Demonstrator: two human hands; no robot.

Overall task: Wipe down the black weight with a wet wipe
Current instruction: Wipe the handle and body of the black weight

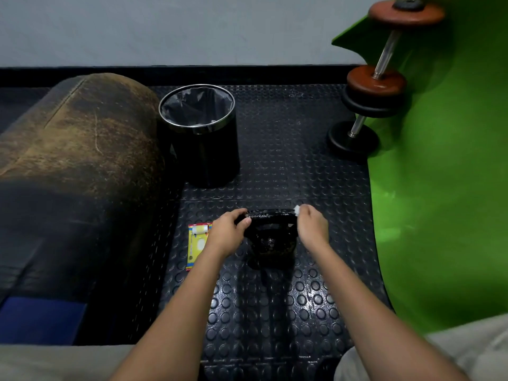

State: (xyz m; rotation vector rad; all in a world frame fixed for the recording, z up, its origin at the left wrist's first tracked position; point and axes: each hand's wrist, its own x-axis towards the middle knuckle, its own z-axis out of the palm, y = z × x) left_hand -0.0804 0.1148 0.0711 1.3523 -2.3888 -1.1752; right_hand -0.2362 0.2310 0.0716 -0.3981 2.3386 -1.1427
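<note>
weight [270, 240] sits on the studded black floor mat [275, 312], in the middle of the scene, and it looks like a black kettlebell with a handle across its top. we have our left hand [229, 233] closed around the left end of that handle, thumb lying over the bar. our right hand [312, 225] is at the right end of the handle, fingers pinched shut on a small white wipe [297, 209] that touches the bar there. just left of the left hand a yellow and red wipe pack [195, 246] lies flat on the mat. farther off, a black bin [202, 133] with a metal rim and a dark liner stands upright. to the left of it is a worn brown and black cushion roll [82, 138]. at the far right two dumbbells [376, 86] lean against a green mat [445, 188].
</note>
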